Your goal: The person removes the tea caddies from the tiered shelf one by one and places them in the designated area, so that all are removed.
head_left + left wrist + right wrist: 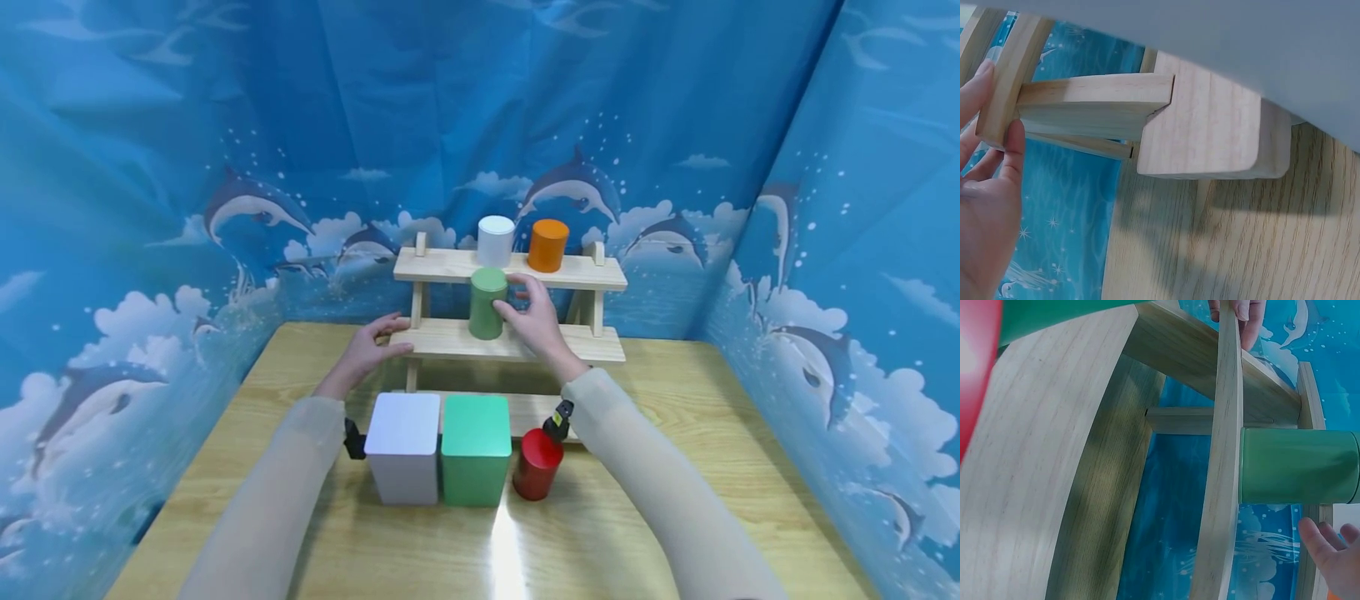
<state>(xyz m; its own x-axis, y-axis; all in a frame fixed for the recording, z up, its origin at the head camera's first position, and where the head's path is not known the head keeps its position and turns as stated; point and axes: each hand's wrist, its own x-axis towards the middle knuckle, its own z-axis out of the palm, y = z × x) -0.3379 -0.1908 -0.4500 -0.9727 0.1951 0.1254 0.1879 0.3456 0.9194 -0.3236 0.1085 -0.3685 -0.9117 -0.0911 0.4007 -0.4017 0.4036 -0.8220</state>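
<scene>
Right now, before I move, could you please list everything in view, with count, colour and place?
Rack: one, pale wood, on table
Green cylinder: one, green, middle tier
White cylinder: one, white, top tier
Orange cylinder: one, orange, top tier, further right
White box: one, white, on table before rack
Green box: one, green, right of white box
Red cylinder: one, red, right of green box
Table: one, light brown, under rack
Curtain: count unclear, blue with dolphins, around table
Wrist devices: two, black, near cuffs
Sleeves: two, pale, reaching toward rack
Left hand: one, gripping middle tier's left end
Right hand: one, beside green cylinder
</scene>
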